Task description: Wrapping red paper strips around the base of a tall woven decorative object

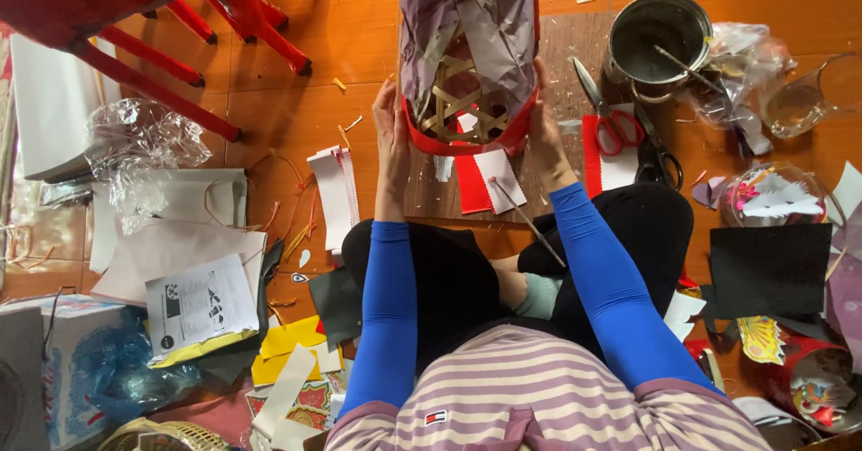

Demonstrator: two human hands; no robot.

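Note:
A bamboo-lattice lantern frame (467, 101) covered in translucent purple-grey paper, with a red rim band, rests on a wooden board (566, 65) in front of me. My left hand (391, 132) presses flat against its left side. My right hand (543, 119) holds its right side at the red rim. Both arms wear blue sleeves. Red and white paper strips (485, 181) and a thin stick (530, 222) lie under the frame's near edge.
Red-handled scissors (611, 119) and black scissors (660, 154) lie right of the frame. A metal pot (660, 33) with a stick, a glass jar (813, 96), black paper (770, 271), red plastic chair legs (180, 29), crumpled cellophane (144, 141) and paper scraps surround me.

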